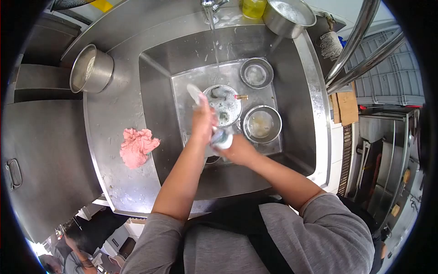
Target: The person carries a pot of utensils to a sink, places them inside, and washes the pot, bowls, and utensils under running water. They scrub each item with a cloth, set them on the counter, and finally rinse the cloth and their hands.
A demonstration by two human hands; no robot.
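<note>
My left hand (203,121) is closed around a pale, flat-ended utensil (193,93), smeared by motion, whose end points up over the sink. Close below it, my right hand (238,150) grips a small white and grey-blue object (221,139); I cannot tell its kind. Just beyond my hands, a round metal pot (241,114) full of suds stands on the sink floor, with a wooden-looking handle (242,97) sticking out over its rim. Two round metal pans, one farther back (256,73) and one nearer (262,124), sit to its right with cloudy water inside.
Water runs from the tap (209,5) into the steel sink (296,105). A pink cloth (137,147) and a metal pot (101,73) rest on the left drainboard. Another pot (285,28) and a yellow container (253,8) stand at the back rim. A person (75,260) is at lower left.
</note>
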